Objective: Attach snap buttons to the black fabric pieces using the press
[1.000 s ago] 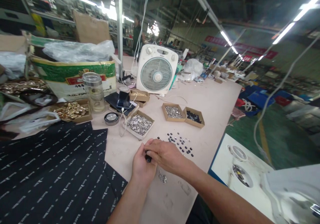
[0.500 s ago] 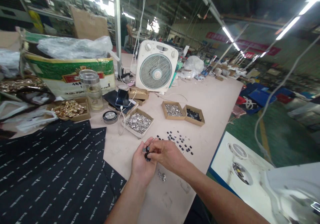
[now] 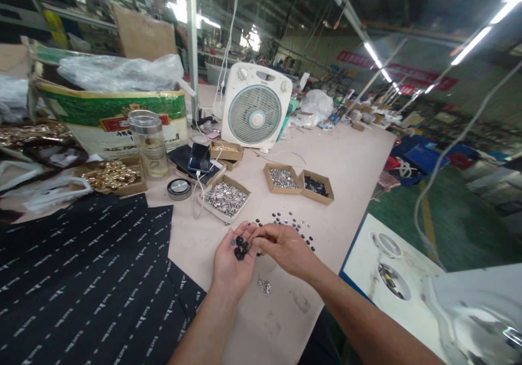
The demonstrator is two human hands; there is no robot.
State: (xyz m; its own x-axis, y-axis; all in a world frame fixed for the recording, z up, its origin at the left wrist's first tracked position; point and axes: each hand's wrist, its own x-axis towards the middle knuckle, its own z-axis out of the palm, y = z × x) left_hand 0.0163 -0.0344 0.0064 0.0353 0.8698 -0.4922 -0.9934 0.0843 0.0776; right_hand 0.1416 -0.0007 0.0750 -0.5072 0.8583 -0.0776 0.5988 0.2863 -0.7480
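Palm up, my left hand [image 3: 233, 261] cups several small black round pieces [image 3: 240, 247]. My right hand [image 3: 285, 247] is beside it, thumb and fingers pinched together at the left fingertips; whatever they hold is too small to make out. Beyond the right hand, several dark round pieces [image 3: 309, 242] lie scattered on the pale table [image 3: 196, 256]. A little pile of silvery metal pieces [image 3: 264, 285] rests below the hands. Cardboard trays of silvery parts [image 3: 226, 199], more silvery parts [image 3: 283, 178] and black parts [image 3: 316, 185] stand farther back.
Dark printed fabric [image 3: 89, 283] covers the left side. Behind are a box fan [image 3: 256, 109], a glass jar [image 3: 150, 147], a phone [image 3: 199, 158] and a green carton [image 3: 122, 120]. A white machine [image 3: 391, 267] is at the right. A person [image 3: 179, 36] stands in the background.
My right hand has drawn back to the right from the left palm, exposing the black pieces there. The person in the background has shifted left.
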